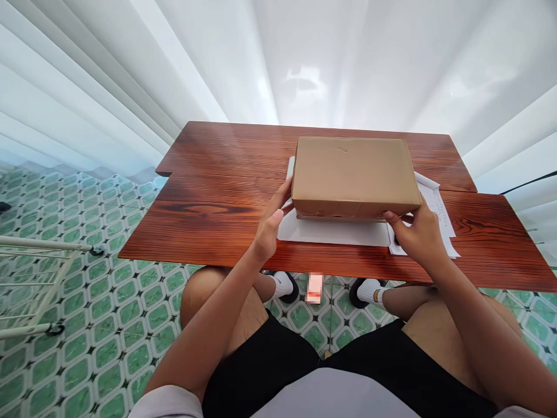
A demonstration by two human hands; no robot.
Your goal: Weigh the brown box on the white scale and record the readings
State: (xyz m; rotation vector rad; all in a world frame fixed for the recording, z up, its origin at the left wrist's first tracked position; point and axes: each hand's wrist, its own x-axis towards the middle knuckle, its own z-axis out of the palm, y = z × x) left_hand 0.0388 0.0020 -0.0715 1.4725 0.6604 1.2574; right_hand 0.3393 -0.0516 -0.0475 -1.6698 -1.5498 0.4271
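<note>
A closed brown cardboard box [352, 174] sits over a white sheet [335, 233], with its long side facing me. My left hand [272, 223] presses its fingers along the box's left side, near the front corner, the thumb pointing up. At the front right corner, my right hand [415, 232] grips the box, its thumb on the front face and the other fingers partly hidden behind the corner. Papers with handwriting [437, 203] lie beside and partly under my right hand. A small dark item under that hand is too covered to name.
The reddish wooden table [209, 215] has stepped ends left and right. White curtains [304, 64] hang close behind it. A white wire rack on casters [39, 284] stands on the green tiled floor [100, 325] to the left. A blurred-out item [314, 288] shows below the table's front edge.
</note>
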